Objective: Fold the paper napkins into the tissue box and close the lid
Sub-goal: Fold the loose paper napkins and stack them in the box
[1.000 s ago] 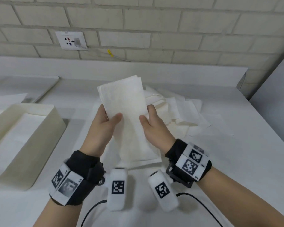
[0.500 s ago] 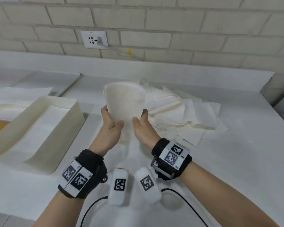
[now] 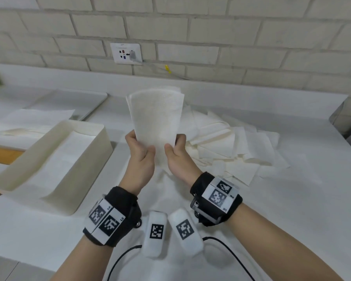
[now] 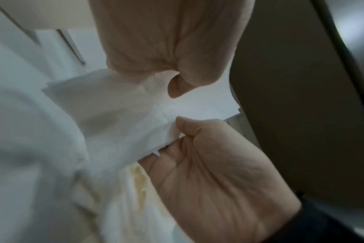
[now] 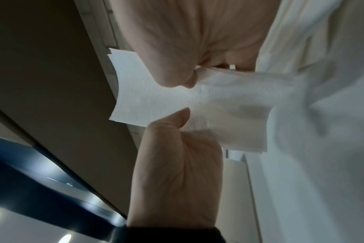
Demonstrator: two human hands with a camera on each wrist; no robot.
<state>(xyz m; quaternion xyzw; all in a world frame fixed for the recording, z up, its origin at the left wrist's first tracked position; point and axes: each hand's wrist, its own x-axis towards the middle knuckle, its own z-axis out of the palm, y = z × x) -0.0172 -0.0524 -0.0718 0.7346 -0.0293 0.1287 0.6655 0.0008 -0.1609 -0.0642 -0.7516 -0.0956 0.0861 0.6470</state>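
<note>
The tissue box [image 3: 49,159] sits on the white bench [image 3: 292,199] at about nine o'clock from the hands. Its top is open and it has white paper lying flat inside, so it looks ready to take more. No lid can be picked out for sure.

The left hand [image 3: 140,157] is next. It pinches the left edge of a folded napkin [image 3: 156,120], with the thumb in front and the fingers behind the paper. The left wrist view shows the thumb [image 4: 189,126] pressed on the soft sheet. The hand likely holds it this way so the thin paper stays flat and does not flop.

The napkin stands up in the air between the two hands, above the bench, with its top at twelve o'clock. Its top edge curls a little toward the person. It probably is held up so the edges can be lined up before it goes in the box.

The right hand [image 3: 176,157] pinches the right edge the same way, thumb in front. Two hands together keep the fold neat.

At about two o'clock lies a messy pile of napkins [image 3: 231,145] on the bench. These likely wait their turn, close by so they are easy to reach. Most of the job looks not yet done.
</note>
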